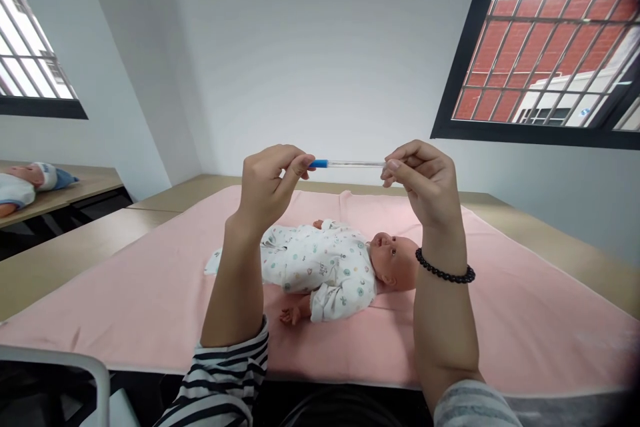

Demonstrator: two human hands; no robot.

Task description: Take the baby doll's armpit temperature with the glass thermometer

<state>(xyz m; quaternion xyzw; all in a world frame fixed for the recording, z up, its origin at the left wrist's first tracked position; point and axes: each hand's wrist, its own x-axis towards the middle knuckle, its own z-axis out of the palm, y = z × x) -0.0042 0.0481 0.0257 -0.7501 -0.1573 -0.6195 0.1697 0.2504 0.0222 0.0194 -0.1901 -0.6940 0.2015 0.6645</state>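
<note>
Both my hands hold a thin clear glass thermometer [350, 164] level in the air, above the far edge of the table. Its blue end is pinched between the thumb and fingers of my left hand [275, 177]. At the opposite, clear end, the fingertips of my right hand [423, 173] close on the tube and hide its tip. Below and between my forearms, a baby doll [325, 267] in a white patterned sleepsuit lies on its back on a pink cloth [165, 300]. The doll's head points right, partly behind my right wrist.
The pink cloth covers most of a wooden table [65, 260]. On another table at the far left lies a second doll [30, 183] with a white and blue hat. A pale curved rail [103, 380] stands at the lower left. A wall and barred windows are behind.
</note>
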